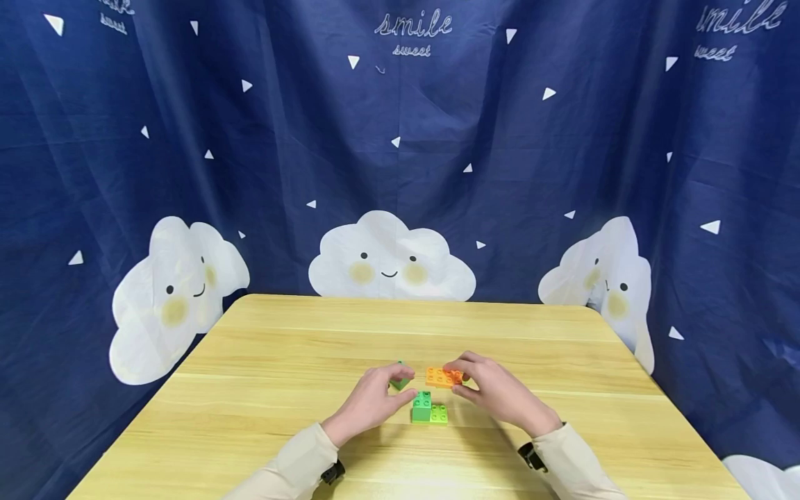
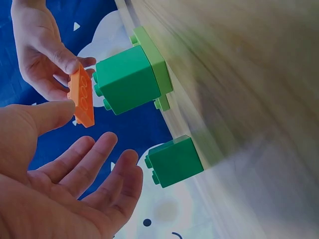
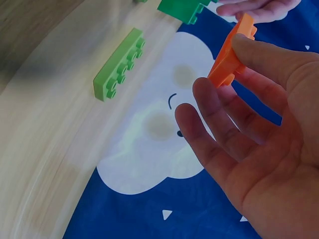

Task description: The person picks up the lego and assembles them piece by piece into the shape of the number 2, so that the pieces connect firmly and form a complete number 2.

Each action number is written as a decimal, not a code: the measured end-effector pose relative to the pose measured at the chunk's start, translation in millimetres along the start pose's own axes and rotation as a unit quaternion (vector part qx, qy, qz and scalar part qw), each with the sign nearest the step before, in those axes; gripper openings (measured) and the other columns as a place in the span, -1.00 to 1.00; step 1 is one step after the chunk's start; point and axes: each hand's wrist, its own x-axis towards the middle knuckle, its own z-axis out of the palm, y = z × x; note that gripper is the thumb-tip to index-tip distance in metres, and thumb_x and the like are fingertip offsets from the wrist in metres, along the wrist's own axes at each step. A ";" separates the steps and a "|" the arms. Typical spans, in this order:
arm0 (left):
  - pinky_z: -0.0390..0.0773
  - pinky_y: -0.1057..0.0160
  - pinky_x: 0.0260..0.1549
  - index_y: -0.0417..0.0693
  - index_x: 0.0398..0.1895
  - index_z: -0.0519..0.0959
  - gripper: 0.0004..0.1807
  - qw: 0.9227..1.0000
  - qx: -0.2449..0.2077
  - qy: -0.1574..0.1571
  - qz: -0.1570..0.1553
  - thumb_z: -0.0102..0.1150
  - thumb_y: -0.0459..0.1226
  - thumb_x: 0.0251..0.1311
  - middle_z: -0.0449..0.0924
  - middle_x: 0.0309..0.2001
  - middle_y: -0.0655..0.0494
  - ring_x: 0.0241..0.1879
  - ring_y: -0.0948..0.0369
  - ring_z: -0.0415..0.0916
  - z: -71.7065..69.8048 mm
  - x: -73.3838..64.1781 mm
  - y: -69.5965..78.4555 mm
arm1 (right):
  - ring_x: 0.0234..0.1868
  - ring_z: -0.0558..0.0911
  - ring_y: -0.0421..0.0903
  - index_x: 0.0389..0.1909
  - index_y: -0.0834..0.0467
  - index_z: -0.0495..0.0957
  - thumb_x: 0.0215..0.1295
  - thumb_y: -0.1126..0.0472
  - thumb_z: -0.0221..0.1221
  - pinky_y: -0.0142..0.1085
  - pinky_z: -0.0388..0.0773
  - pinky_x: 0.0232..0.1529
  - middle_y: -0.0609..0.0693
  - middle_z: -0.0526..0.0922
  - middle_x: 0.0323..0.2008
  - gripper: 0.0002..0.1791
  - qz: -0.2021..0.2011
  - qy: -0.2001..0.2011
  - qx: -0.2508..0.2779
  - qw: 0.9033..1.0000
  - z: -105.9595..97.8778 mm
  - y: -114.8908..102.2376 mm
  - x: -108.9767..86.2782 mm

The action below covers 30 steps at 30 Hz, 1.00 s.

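My right hand pinches an orange studded building brick between thumb and fingers, holding it above the table. My left hand has its fingers relaxed and spread; its thumb overlaps the orange brick's edge in the left wrist view. Below, between the hands, a green brick sits on one end of a light green brick, whose other studs show. Another green brick stands on the table, half hidden behind my left fingers in the head view. A long light green brick lies beyond my right hand.
The bricks lie on a light wooden table with rounded far corners. Behind it hangs a dark blue curtain printed with white clouds and triangles. Each wrist wears a black strap.
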 end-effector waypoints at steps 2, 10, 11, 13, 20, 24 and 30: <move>0.56 0.18 -0.12 -0.11 0.16 0.63 -0.59 1.000 -0.001 0.001 0.000 0.28 -0.09 0.37 0.71 0.08 -0.01 0.05 -0.01 0.60 0.2 0.1 0.0 | -0.06 0.70 -0.10 0.11 0.15 0.65 0.35 0.25 0.34 -0.18 0.69 -0.02 -0.04 0.68 -0.05 -0.67 -0.003 0.002 -0.006 1.000 0.9 -1.1 0.5; 0.54 0.22 -0.17 -0.08 0.17 0.64 -0.57 1.000 0.005 0.002 0.003 0.29 -0.04 0.36 0.70 0.08 -0.02 0.03 0.00 0.60 0.3 -0.6 0.5 | -0.14 0.67 -0.17 0.11 0.14 0.65 0.33 0.25 0.36 -0.27 0.68 -0.12 -0.06 0.67 -0.07 -0.65 -0.014 -0.003 -0.003 1.000 5.9 -5.4 1.3; 0.54 0.22 -0.17 -0.08 0.17 0.64 -0.57 1.000 0.004 0.000 0.002 0.29 -0.04 0.36 0.70 0.08 -0.02 0.03 0.00 0.60 0.2 -0.6 0.7 | -0.15 0.66 -0.19 0.11 0.14 0.65 0.33 0.25 0.36 -0.29 0.68 -0.13 -0.07 0.67 -0.07 -0.66 -0.015 -0.005 0.000 1.000 6.3 -6.0 1.3; 0.55 0.22 -0.17 -0.09 0.17 0.63 -0.56 1.000 0.001 -0.003 0.002 0.30 -0.04 0.36 0.70 0.08 -0.03 0.04 -0.01 0.60 0.1 -0.4 1.3 | -0.17 0.65 -0.20 0.10 0.15 0.65 0.32 0.26 0.36 -0.31 0.67 -0.15 -0.06 0.67 -0.08 -0.66 -0.020 -0.004 0.005 1.000 7.2 -7.1 1.5; 0.60 0.16 -0.12 -0.07 0.17 0.64 -0.55 1.000 -0.002 -0.009 0.007 0.32 -0.03 0.34 0.70 0.08 -0.04 0.05 -0.01 0.61 0.3 -0.3 1.8 | -0.16 0.66 -0.15 0.09 0.17 0.66 0.33 0.28 0.35 -0.31 0.67 -0.15 -0.04 0.67 -0.08 -0.67 -0.028 -0.012 0.011 0.999 9.7 -11.0 2.3; 0.59 0.19 -0.15 -0.03 0.13 0.67 -0.60 1.000 -0.003 -0.011 0.004 0.34 -0.05 0.32 0.71 0.05 0.01 0.05 -0.01 0.60 0.3 -0.8 2.5 | -0.15 0.66 -0.16 0.10 0.16 0.66 0.34 0.26 0.35 -0.32 0.67 -0.13 -0.05 0.66 -0.07 -0.68 -0.018 -0.022 0.015 0.999 10.4 -11.9 1.8; 0.55 0.27 -0.20 -0.02 0.09 0.69 -0.65 1.000 0.001 -0.015 0.001 0.36 -0.10 0.31 0.70 0.04 0.12 0.04 0.00 0.59 0.8 -1.4 3.4 | -0.16 0.65 -0.18 0.10 0.12 0.66 0.35 0.22 0.34 -0.36 0.66 -0.15 -0.08 0.66 -0.08 -0.69 -0.011 -0.035 0.023 0.999 11.5 -11.2 2.2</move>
